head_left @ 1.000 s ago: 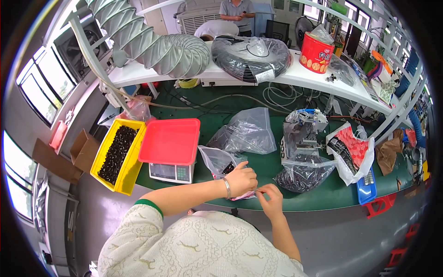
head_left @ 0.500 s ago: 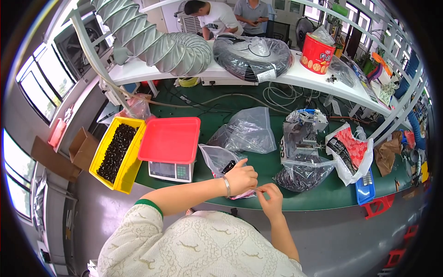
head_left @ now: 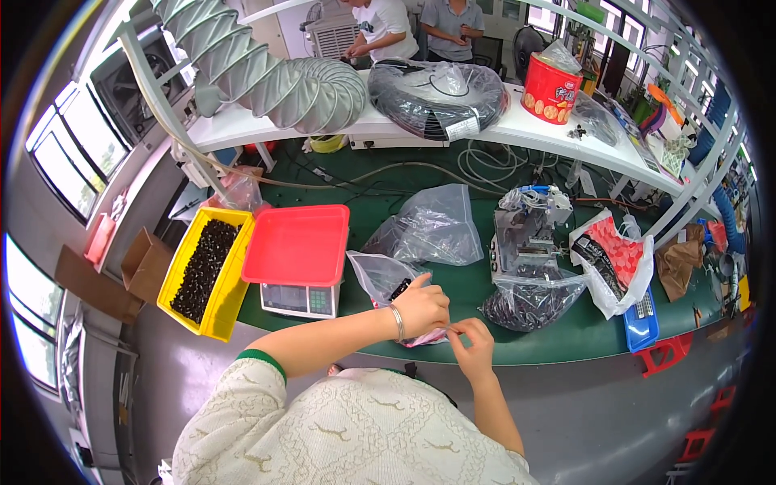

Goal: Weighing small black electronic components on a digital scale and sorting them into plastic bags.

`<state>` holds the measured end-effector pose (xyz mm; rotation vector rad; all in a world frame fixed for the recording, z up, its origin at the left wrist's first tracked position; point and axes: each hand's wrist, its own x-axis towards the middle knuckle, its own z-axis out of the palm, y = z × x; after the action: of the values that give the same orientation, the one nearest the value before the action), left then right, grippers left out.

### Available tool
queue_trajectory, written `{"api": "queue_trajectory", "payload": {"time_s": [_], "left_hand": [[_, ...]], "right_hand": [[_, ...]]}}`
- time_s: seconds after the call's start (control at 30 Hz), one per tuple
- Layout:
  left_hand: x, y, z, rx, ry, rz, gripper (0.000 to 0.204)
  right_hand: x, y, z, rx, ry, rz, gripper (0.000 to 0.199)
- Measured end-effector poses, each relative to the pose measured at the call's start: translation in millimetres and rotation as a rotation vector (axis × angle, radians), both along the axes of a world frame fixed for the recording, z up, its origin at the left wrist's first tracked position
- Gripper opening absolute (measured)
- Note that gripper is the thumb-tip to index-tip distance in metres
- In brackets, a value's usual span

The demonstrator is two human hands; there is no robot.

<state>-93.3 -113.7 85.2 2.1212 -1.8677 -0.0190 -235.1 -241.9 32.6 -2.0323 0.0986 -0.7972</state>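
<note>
My left hand, with a bangle at its wrist, is over the front edge of the green work table. Its index finger points outward while the other fingers curl under, hiding whatever they grip. Close on its right, my right hand pinches thumb and forefinger together near the left fingertips; what is between them is too small to name. Beneath my hands a pink-and-white bag shows in part. Just beyond the left hand lies an opened clear plastic bag with black parts at its mouth.
On the left are a yellow bin of small black parts and a scale with a red tray. Clear bags lie behind; a metal fixture and a bag of black pieces stand right. A white shelf spans the back.
My hands stay nearly in place, close together. The view has shifted slightly. At the back, the person in white has straightened up a little.
</note>
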Motion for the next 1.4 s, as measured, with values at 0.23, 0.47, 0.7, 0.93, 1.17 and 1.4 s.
{"api": "queue_trajectory", "payload": {"time_s": [0.23, 0.47, 0.7, 0.93, 1.17, 1.4], "left_hand": [[2, -1, 0, 0.009, -0.004, -0.018, 0.004], [-5, 1, -5, 0.008, -0.140, -0.020, 0.005], [0, 2, -12, -0.111, -0.022, 0.003, 0.010], [-1, 0, -17, -0.116, 0.008, 0.002, 0.011], [2, -2, -16, -0.106, 0.023, -0.004, 0.010], [1, -1, -13, -0.076, 0.005, 0.001, 0.011]], "right_hand": [[2, 1, 0, 0.000, -0.002, 0.005, 0.009], [-2, 1, 0, -0.040, -0.024, -0.005, 0.007], [2, 4, 1, -0.043, -0.033, -0.009, 0.007], [4, 3, 2, -0.048, -0.033, -0.019, 0.006], [6, 1, 0, -0.060, -0.022, -0.023, 0.006], [7, 2, 4, -0.043, -0.032, -0.013, 0.007]]}}
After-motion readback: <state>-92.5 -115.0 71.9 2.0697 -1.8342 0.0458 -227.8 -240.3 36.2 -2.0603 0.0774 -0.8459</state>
